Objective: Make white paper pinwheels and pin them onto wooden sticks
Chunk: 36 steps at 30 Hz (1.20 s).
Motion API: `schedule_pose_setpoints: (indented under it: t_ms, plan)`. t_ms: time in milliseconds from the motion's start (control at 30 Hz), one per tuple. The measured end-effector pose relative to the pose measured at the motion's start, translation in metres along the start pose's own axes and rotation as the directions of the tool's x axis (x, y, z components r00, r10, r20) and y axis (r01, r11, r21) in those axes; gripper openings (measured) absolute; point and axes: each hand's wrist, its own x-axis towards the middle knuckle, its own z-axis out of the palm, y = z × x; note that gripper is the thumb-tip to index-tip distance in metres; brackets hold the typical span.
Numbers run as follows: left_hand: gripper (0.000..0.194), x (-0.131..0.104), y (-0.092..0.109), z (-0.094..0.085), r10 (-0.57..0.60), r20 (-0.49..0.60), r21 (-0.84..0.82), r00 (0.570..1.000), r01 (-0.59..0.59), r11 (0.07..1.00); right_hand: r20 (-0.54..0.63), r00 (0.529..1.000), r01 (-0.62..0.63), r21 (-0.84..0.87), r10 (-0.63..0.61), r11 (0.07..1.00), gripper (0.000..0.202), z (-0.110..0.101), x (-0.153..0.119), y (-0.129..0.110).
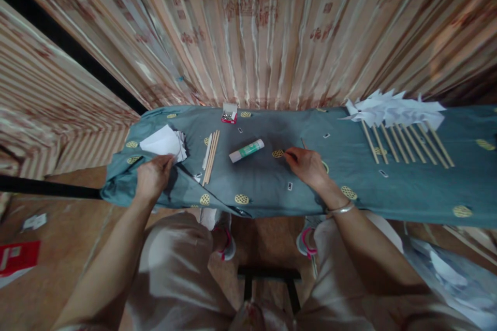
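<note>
At the left of the cloth-covered table, my left hand [154,176] pinches the near edge of a stack of white paper pieces [163,143]. My right hand [305,164] is closed over the middle of the table, fingertips together; a thin stick [304,144] shows just beyond its fingers, and whether the hand holds it is unclear. Between my hands lie a green and white glue stick [247,150] and several thin wooden sticks [212,158]. A small open red and white box [229,114] with small metal pieces stands at the far edge.
White folded paper shapes [396,109] on wooden sticks [407,142] lie in a row at the right of the table [267,196]. A striped curtain [264,36] hangs behind it. Below are my legs, a dark stool [269,273] and a red packet [19,258] on the floor.
</note>
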Motion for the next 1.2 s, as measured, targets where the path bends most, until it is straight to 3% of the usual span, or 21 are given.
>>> schedule_pose_setpoints:
  t_ms: [100,167,300,400,467,533,600,633,667,733,800,900,1000,1100,1200]
  plan:
    - [0.023,0.0,0.001,-0.002,-0.032,-0.028,-0.065,0.999,0.03,0.997,-0.006,1.0,0.011,0.0,-0.011,1.0,0.018,0.0,0.0,0.001]
    - [0.015,0.002,0.001,-0.003,-0.144,-0.063,-0.206,0.988,0.128,0.97,-0.012,1.0,0.017,0.009,-0.017,1.0,0.018,0.001,0.0,0.002]
    - [0.007,0.01,-0.003,-0.003,-0.399,-0.098,-0.468,0.912,0.311,0.827,-0.028,0.999,0.018,0.037,-0.017,0.999,0.019,0.001,0.001,0.004]
    - [0.007,0.017,-0.001,-0.007,-0.477,-0.15,-0.543,0.866,0.331,0.772,-0.035,0.999,0.01,0.049,-0.009,0.999,0.02,0.001,0.001,0.004]
    - [0.011,0.016,0.008,-0.015,-0.482,-0.219,-0.619,0.848,0.261,0.74,-0.043,0.999,0.004,0.058,-0.002,0.998,0.02,-0.001,0.0,0.003]
    - [0.015,0.009,0.026,-0.025,-0.34,-0.321,-0.629,0.884,0.07,0.774,-0.059,0.998,-0.007,0.079,0.011,0.997,0.02,-0.004,0.0,0.004]
    - [0.017,-0.004,0.056,-0.033,-0.057,-0.407,-0.507,0.911,-0.174,0.844,-0.081,0.996,-0.014,0.117,0.023,0.993,0.019,-0.008,0.0,0.005]
    - [0.017,-0.013,0.073,-0.034,0.092,-0.395,-0.424,0.914,-0.27,0.864,-0.095,0.995,-0.016,0.139,0.03,0.99,0.018,-0.01,-0.001,0.005]
    - [0.017,-0.023,0.093,-0.032,0.242,-0.375,-0.362,0.895,-0.382,0.85,-0.109,0.994,-0.015,0.161,0.033,0.987,0.018,-0.012,-0.002,0.006]
    - [0.021,-0.043,0.132,-0.02,0.507,-0.302,-0.283,0.807,-0.584,0.761,-0.128,0.991,0.0,0.206,0.027,0.978,0.018,-0.017,-0.005,0.007]
    - [0.021,-0.063,0.167,0.001,0.662,-0.232,-0.229,0.713,-0.701,0.675,-0.123,0.992,0.02,0.243,0.011,0.97,0.018,-0.022,-0.01,0.009]
    - [0.017,-0.084,0.205,0.031,0.772,-0.152,-0.231,0.617,-0.782,0.579,-0.075,0.997,0.025,0.284,-0.004,0.958,0.018,-0.029,-0.02,0.012]
    - [0.017,-0.096,0.223,0.049,0.82,-0.133,-0.255,0.557,-0.819,0.514,0.023,0.999,0.015,0.341,-0.024,0.94,0.018,-0.036,-0.032,0.017]
    - [0.016,-0.1,0.228,0.057,0.836,-0.15,-0.287,0.528,-0.832,0.474,0.198,0.975,0.009,0.41,-0.099,0.912,0.02,-0.038,-0.045,0.023]
    - [0.017,-0.1,0.228,0.062,0.824,-0.169,-0.314,0.54,-0.822,0.475,0.299,0.938,0.03,0.434,-0.175,0.9,0.023,-0.038,-0.06,0.028]
